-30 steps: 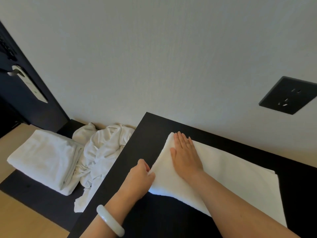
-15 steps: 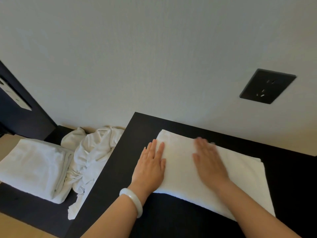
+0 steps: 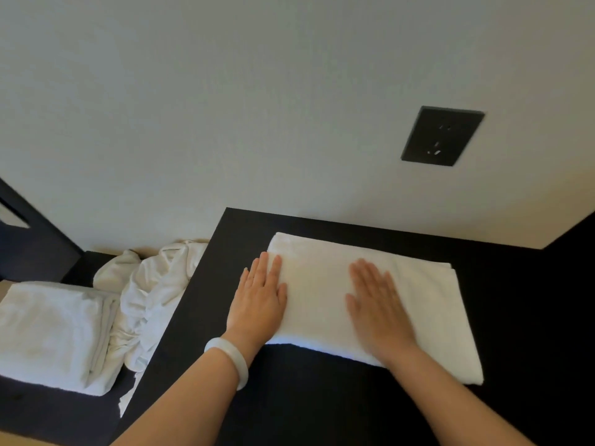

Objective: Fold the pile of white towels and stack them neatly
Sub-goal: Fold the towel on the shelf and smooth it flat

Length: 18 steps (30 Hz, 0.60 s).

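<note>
Head view: folded white towel [image 3: 418, 304] flat on black table [image 3: 322, 397]. Left hand [image 3: 257, 300] and right hand [image 3: 376, 307] spread flat, fingers straight, resting on towel. Crumpled pile [image 3: 151, 297] and folded stack [image 3: 48, 333] left of table.

**Surroundings Noted**

A black tabletop [image 3: 322, 397] is seen beneath the grip, set against a pale wall [image 3: 257, 107]. A black socket plate [image 3: 441, 136] is mounted above and to the right of the grip. A lower dark ledge [image 3: 48, 410] is found well to its left.

A white folded towel [image 3: 425, 304] is laid flat near the far-left corner of the table [image 3: 322, 400]; crumpled white towels [image 3: 151, 294] and a folded stack [image 3: 48, 329] are seen beyond its left edge.
</note>
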{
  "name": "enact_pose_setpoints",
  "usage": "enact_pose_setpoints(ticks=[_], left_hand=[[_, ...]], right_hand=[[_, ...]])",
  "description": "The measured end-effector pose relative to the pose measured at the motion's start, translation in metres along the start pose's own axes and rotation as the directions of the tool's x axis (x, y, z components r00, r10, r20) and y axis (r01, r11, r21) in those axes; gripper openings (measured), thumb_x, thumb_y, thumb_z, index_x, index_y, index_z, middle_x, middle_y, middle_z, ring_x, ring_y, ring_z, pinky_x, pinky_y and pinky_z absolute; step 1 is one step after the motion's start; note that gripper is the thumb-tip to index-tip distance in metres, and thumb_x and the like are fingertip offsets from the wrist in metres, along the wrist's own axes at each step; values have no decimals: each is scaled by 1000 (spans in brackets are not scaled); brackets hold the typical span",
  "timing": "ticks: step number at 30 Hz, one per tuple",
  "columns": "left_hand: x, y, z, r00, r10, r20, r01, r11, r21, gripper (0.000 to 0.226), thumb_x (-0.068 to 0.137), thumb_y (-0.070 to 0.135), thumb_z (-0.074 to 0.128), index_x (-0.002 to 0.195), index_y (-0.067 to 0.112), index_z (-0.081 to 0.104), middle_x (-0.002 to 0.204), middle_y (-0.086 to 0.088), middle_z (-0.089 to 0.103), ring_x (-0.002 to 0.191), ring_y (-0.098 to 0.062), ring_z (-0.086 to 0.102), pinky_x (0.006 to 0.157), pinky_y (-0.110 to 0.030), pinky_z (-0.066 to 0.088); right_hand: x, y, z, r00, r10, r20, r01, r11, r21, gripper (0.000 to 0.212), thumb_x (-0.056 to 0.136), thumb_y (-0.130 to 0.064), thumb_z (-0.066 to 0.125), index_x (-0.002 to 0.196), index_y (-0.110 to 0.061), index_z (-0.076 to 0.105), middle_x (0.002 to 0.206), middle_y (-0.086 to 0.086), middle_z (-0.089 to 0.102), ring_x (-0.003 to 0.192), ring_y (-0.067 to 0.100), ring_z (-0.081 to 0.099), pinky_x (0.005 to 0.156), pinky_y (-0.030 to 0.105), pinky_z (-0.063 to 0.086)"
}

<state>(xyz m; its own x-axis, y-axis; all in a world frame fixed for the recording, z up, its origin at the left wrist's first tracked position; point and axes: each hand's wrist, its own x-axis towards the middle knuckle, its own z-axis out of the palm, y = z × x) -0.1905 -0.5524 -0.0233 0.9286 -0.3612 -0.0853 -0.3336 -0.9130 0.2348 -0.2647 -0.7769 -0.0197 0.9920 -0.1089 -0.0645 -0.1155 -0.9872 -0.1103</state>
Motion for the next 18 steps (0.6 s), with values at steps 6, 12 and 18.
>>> enact_pose_setpoints(ticks=[6, 12, 18], left_hand=[[-8, 49, -13, 983, 164, -81, -145, 970, 196, 62, 105, 25, 24, 154, 7, -9, 158, -13, -26, 148, -29, -22, 120, -45, -11], [-16, 90, 24, 934, 357, -19, -351, 926, 141, 65, 95, 46, -5, 156, 24, -4, 163, -1, -12, 150, -22, -14, 122, -45, -11], [-12, 19, 16, 988, 120, -94, -105, 982, 155, 66, 96, 49, -1, 157, 25, 2, 164, -2, 0, 151, -21, -2, 122, -49, 1]], right_hand=[[-19, 53, -19, 967, 253, 15, -253, 967, 8, 61, 105, -40, 13, 158, -14, -2, 166, 0, -9, 151, 11, -12, 121, 33, -17], [-30, 2, -5, 998, 17, 58, -20, 998, 53, 67, 95, -38, 13, 153, -10, 30, 162, 5, 21, 151, 16, 21, 118, 35, 0], [-63, 106, -13, 975, 224, -7, -223, 972, 71, 66, 90, -56, -6, 151, -31, -15, 163, -14, -16, 145, -3, -22, 120, 26, -17]])
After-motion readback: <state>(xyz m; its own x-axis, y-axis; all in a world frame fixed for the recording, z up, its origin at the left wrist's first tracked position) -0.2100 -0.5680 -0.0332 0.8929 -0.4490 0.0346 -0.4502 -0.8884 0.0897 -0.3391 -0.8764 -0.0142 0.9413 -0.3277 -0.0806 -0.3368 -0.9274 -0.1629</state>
